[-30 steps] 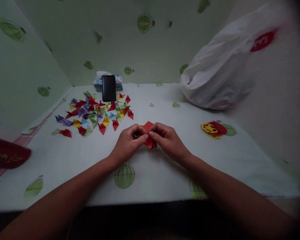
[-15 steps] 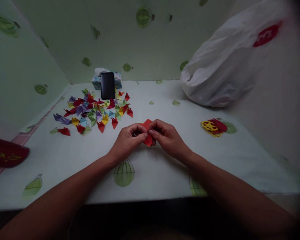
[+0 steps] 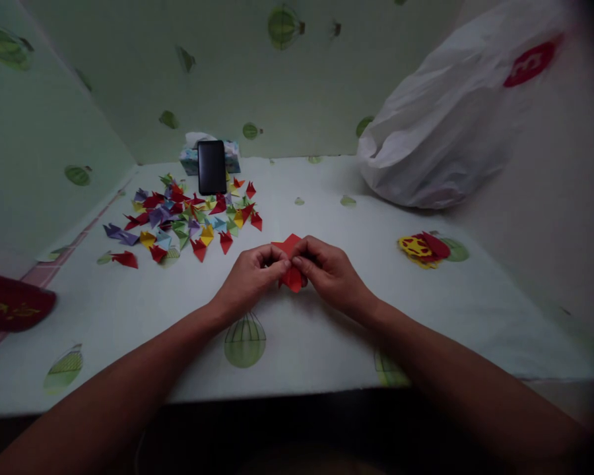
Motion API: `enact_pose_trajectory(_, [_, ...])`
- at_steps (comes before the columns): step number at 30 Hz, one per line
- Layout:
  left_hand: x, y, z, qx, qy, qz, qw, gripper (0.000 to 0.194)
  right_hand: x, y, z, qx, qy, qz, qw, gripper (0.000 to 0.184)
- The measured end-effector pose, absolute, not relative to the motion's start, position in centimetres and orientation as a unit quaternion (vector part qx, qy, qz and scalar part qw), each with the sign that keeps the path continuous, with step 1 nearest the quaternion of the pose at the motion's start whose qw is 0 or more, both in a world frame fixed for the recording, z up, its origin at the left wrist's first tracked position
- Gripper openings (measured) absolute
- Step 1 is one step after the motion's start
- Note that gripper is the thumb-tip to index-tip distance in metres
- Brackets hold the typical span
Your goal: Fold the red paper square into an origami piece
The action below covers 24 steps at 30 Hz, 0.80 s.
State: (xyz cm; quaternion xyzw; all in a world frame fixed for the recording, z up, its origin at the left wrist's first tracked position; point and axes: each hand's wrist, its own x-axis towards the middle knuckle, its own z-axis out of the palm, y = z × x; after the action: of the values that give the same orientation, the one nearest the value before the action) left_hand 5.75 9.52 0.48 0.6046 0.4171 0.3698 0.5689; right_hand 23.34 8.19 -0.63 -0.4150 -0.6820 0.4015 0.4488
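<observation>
A small piece of red origami paper (image 3: 293, 280), partly folded, is held just above the table in front of me. My left hand (image 3: 258, 274) pinches its left side between thumb and forefinger. From the right, my right hand (image 3: 329, 270) pinches the same paper, and the two thumb tips almost meet at its middle. Fingers cover much of the paper, so the exact fold cannot be made out. Beyond my left hand lies a spread of small folded paper pieces (image 3: 181, 227) in red, purple, yellow, green and blue.
A black phone (image 3: 212, 167) leans on a tissue box (image 3: 189, 161) at the back. To the right are a white plastic bag (image 3: 426, 145) and red and yellow cut-out pieces (image 3: 420, 249). A red object with yellow markings (image 3: 14, 301) sits at the left edge of the table (image 3: 317, 356).
Both hands keep their pinch, with the left fingers shifting slightly. More of the red paper shows at its left side now. The camera view has tilted a little.
</observation>
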Motion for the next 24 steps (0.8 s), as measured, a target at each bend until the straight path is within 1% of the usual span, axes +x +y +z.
enact_pose_trajectory(3, [5.85, 9.49, 0.30, 0.591, 0.402, 0.390, 0.580, 0.017, 23.21, 8.25, -0.58, -0.394, -0.613, 0.486, 0.482, 0.011])
enact_pose_trajectory(5, [5.88, 9.49, 0.17, 0.579, 0.401, 0.413, 0.578, 0.018, 23.14, 8.27, -0.56, -0.377, -0.562, 0.538, 0.502, 0.014])
enact_pose_trajectory(9, [5.75, 9.54, 0.09, 0.577, 0.416, 0.445, 0.544, 0.018, 23.09, 8.20, -0.42, -0.368, -0.540, 0.576, 0.492, 0.021])
enact_pose_trajectory(13, [5.67, 9.52, 0.20, 0.606, 0.419, 0.418, 0.531, 0.017, 23.09, 8.11, -0.17, -0.385, -0.559, 0.560, 0.475, 0.018])
enact_pose_trajectory(19, [5.75, 9.55, 0.35, 0.637, 0.421, 0.396, 0.511, 0.012, 23.15, 8.04, -0.11, -0.434, -0.619, 0.467, 0.458, 0.013])
enact_pose_trajectory(24, [5.67, 9.74, 0.26, 0.609, 0.408, 0.397, 0.552, 0.016, 23.19, 8.06, -0.18, -0.445, -0.632, 0.449, 0.449, 0.014])
